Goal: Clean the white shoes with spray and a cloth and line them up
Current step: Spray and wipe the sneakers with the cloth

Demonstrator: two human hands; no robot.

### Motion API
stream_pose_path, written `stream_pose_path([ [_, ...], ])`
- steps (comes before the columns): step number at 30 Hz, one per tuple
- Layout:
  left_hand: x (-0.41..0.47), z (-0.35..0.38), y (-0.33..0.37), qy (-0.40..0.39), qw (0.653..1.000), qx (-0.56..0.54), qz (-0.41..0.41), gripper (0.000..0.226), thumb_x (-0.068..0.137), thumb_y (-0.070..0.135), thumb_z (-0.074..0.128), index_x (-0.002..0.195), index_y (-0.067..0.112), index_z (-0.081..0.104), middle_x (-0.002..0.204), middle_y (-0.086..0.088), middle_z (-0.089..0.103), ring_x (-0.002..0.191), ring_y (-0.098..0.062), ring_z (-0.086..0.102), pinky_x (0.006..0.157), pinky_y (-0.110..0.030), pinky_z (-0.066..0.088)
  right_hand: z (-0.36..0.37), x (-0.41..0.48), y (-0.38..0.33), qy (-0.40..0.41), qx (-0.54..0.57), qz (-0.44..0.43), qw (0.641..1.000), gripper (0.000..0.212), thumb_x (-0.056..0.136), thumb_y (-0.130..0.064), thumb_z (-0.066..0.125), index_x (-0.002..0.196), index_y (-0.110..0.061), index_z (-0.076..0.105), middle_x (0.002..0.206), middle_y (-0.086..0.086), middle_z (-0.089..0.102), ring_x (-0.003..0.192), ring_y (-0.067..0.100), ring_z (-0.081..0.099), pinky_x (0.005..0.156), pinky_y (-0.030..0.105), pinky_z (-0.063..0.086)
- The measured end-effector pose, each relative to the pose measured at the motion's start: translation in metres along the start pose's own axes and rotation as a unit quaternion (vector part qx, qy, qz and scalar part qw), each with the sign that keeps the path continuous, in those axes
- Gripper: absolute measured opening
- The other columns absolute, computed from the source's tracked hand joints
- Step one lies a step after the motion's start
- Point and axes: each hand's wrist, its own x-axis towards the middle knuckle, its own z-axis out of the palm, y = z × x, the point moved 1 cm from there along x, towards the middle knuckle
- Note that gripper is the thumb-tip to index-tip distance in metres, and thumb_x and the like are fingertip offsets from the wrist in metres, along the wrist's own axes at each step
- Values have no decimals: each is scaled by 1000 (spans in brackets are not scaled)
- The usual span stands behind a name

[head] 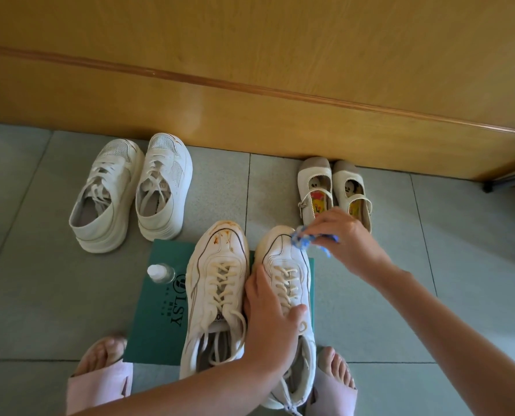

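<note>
The person crouches over two white trainers standing side by side on a green card [157,313] on the floor [40,280]. The left hand [272,322] lies over the laces of the trainer on the right [277,250], fingers curled round its side and thumb across the tongue, pinning it down. The right hand [349,232] pinches a bunched blue cloth [301,240] against the outer edge of that trainer's toe. I take the step to be wiping the toe cap. This shoe looks cleaner than the stained trainer [217,280] touching it, whose toe carries brown blotches.

To do it well, I'd bear down with the holding hand so the shoe can't skid on the smooth card. I'd work in short strokes from the stitched seam out towards the sole, pushing dirt off the edge rather than into the stitching or laces. Turning the cloth to a fresh face now and then would stop it smearing. The yellowish rim round the toe probably wants extra passes.

The spray bottle [160,273] stands upright on the card just left of the stained trainer, near enough that a swinging arm might tip it. A pair of white sneakers [130,190] and small strap shoes [331,190] sit along the wooden cabinet [250,70], likely the row to join
</note>
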Motion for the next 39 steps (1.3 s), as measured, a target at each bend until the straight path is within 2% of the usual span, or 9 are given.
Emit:
stream_pose_path([
  [4, 0, 0, 0, 0, 1000, 6, 2, 90, 87, 28, 60, 150, 20, -5, 156, 6, 0, 142, -7, 1, 102, -12, -2, 12, 13, -17, 73, 90, 93, 989, 22, 81, -11, 70, 102, -8, 72, 99, -3, 62, 95, 10, 52, 84, 15, 44],
  [10, 2, 1, -2, 7, 1000, 14, 10, 88, 86, 25, 62, 150, 19, 2, 154, 2, 9, 142, -12, 7, 113, -22, 4, 39, 6, -25, 65, 81, 41, 994, 21, 78, -5, 72, 98, -10, 75, 90, -11, 59, 89, 11, 48, 78, 10, 37],
  [14, 3, 2, -3, 9, 1000, 8, 6, 87, 85, 25, 64, 150, 18, 6, 153, -1, 14, 141, -14, 12, 116, -27, 10, 33, -16, -23, 15, 75, 16, 997, 20, 78, -1, 71, 95, -11, 75, 92, -3, 64, 89, 16, 55, 77, 19, 47],
  [17, 2, 1, -2, 7, 1000, 7, 5, 89, 87, 27, 64, 150, 19, 1, 154, 2, 9, 143, -13, 7, 116, -25, 7, 22, -26, -9, -21, 73, 48, 996, 19, 82, -3, 67, 98, -11, 74, 96, -9, 59, 92, 11, 58, 78, 12, 48],
  [22, 0, 1, -1, 4, 1000, 4, 8, 89, 87, 26, 62, 150, 20, -1, 154, 4, 6, 142, -10, 5, 112, -21, 3, 14, 6, -2, 112, 102, 168, 974, 20, 86, -13, 65, 105, -10, 71, 93, -5, 63, 83, 9, 59, 75, 18, 49],
  [24, 0, 1, -1, 8, 1000, 6, 8, 88, 86, 25, 62, 150, 19, 1, 154, 3, 8, 142, -11, 6, 111, -20, 2, 30, 27, -14, 69, 98, 160, 980, 14, 88, -16, 63, 98, -12, 72, 84, -4, 65, 71, 5, 57, 64, 13, 45],
  [26, 1, 1, 0, 12, 1000, 4, 6, 88, 86, 25, 62, 150, 19, 1, 155, 3, 8, 142, -10, 5, 109, -17, 0, 45, 39, -23, 38, 81, 159, 983, 13, 90, -17, 61, 83, -13, 71, 72, -3, 62, 63, 9, 52, 57, 29, 43],
  [32, 3, 2, -1, 9, 1000, 6, 7, 86, 84, 21, 63, 149, 17, 7, 154, -1, 14, 141, -13, 10, 111, -20, 4, 53, 30, -43, 23, 7, 48, 999, 17, 89, -14, 61, 100, -12, 74, 96, -2, 70, 95, 17, 49, 78, 28, 40],
  [39, 0, 3, -3, 7, 1000, -9, 29, 83, 82, 18, 66, 147, 16, 15, 149, -1, 22, 137, -11, 18, 112, -19, 10, 26, -4, -40, -56, 64, 45, 995, 16, 85, -13, 67, 100, -12, 73, 93, -7, 66, 89, 11, 56, 76, 21, 48],
])
